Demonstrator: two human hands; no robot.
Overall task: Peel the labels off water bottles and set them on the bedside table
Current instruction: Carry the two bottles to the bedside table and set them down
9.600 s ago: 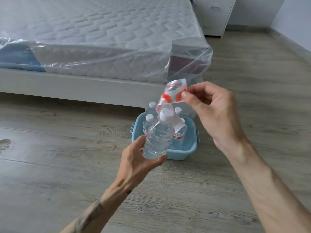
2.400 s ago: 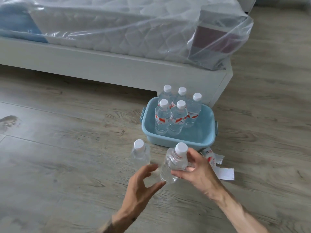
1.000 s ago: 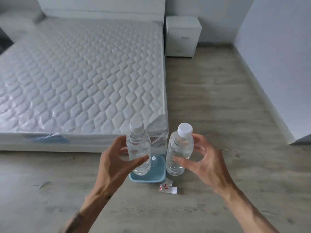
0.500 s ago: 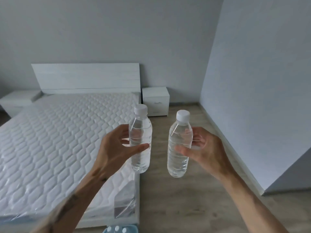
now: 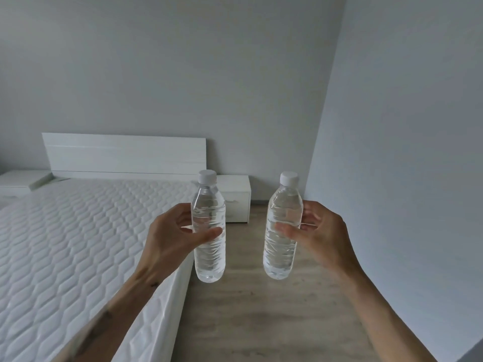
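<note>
I hold two clear, label-free water bottles with white caps upright in front of me. My left hand grips the left bottle around its middle. My right hand grips the right bottle the same way. Beyond the bottles, at the far end of the floor strip, stands a white bedside table with drawers, partly hidden behind the left bottle. The blue tub and the peeled labels are out of view.
A bed with a quilted white mattress and white headboard fills the left side. A second white bedside table sits at its far left. A wood floor strip runs between the bed and the grey wall on the right.
The view has lifted further and moved forward along the bed; the blue tub has dropped out of sight. Both hands still hold their bottles upright, and the bedside table looks closer.
</note>
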